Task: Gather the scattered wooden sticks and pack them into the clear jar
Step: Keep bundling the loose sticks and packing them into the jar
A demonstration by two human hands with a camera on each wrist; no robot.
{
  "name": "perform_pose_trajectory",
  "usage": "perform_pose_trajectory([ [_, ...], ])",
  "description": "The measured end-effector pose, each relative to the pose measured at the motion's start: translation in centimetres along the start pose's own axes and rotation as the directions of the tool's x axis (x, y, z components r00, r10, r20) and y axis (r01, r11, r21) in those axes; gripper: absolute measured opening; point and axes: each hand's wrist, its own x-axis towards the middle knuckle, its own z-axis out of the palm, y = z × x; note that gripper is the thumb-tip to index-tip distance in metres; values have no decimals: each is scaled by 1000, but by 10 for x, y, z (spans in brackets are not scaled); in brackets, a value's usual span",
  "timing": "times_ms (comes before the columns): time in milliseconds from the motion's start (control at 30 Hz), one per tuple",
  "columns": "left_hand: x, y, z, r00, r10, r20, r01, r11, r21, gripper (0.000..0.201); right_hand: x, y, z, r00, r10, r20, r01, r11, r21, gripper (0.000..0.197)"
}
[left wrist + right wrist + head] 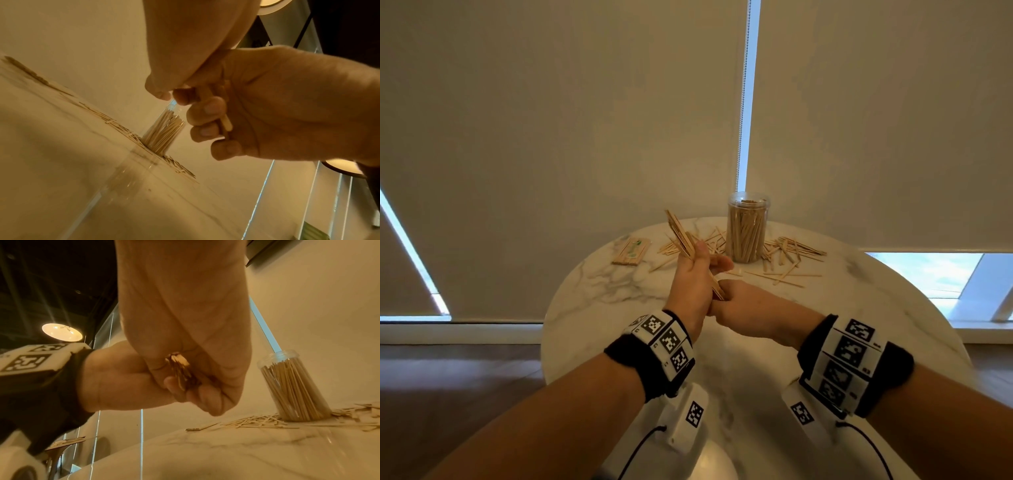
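Left hand point(693, 274) grips a bundle of sticks point(681, 236), fingers curled round its middle; the long axis runs from 11 o'clock, fanned and high, down to 5 o'clock, where the right hand point(736, 301) closes round the lower ends. Clear jar point(747, 228) stands upright at 1 o'clock from the left hand, near it and nearer than to the right, already well filled. Loose sticks point(787, 251) lie round its base on the marble table point(619, 329), whose far rim sits just behind the jar; room is open above the mouth
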Motion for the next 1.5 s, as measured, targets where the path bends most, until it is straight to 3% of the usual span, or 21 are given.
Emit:
perform_pose_trajectory([
  [200, -2, 5, -1, 986, -95, 140, 100, 995, -26, 47, 0, 1, 0, 989, -82, -121, 92, 993, 79, 23],
  [333, 3, 15, -6, 970, -104, 218, 114, 993, -31, 39, -1, 10, -4, 957, -220, -192, 216, 976, -41, 25],
  [400, 7, 24, -9, 977, -88, 194, 104, 992, -73, 43, -1, 17, -7, 947, -256, -195, 233, 964, -132, 27],
  [567, 33, 58, -29, 993, -113, -16, 103, 952, -287, 38, -5, 33, -8, 974, -188, -125, 139, 935, -327, 29],
  [800, 18, 41, -15, 980, -170, 105, 154, 978, 141, 30, 6, 30, -11, 962, -169, -214, 49, 880, -473, 27],
  [833, 19, 38, -16, 980, -170, 106, 134, 951, 279, 30, 7, 31, -11, 963, -153, -223, 25, 871, -491, 27],
  [900, 19, 34, -19, 977, -163, 136, 41, 774, 631, 34, 8, 32, -12, 962, -129, -240, -16, 853, -522, 24],
  [933, 18, 32, -21, 974, -171, 146, 12, 689, 724, 39, 8, 33, -12, 962, -123, -245, -29, 843, -537, 23],
  [967, 17, 32, -22, 969, -191, 154, 10, 659, 752, 42, 8, 34, -12, 961, -119, -250, -40, 834, -551, 23],
  [1067, 11, 29, -20, 944, -256, 207, 88, 802, 591, 41, 9, 35, -10, 958, -103, -268, -76, 810, -581, 24],
  [1200, 13, 23, -19, 962, -91, 256, -80, 805, 587, 55, 13, 34, -12, 954, -43, -296, -145, 800, -583, 25],
  [1267, 13, 24, -20, 961, -55, 270, -113, 815, 568, 50, 15, 33, -13, 957, -52, -285, -128, 806, -578, 26],
  [1400, 21, 19, -25, 986, 16, 164, -103, 836, 539, 37, 13, 29, -14, 932, -178, -315, -43, 809, -586, 23],
  [1500, 29, 17, -30, 998, -24, 65, -8, 896, 444, 30, 11, 30, -17, 895, -248, -370, -64, 750, -658, 14],
])
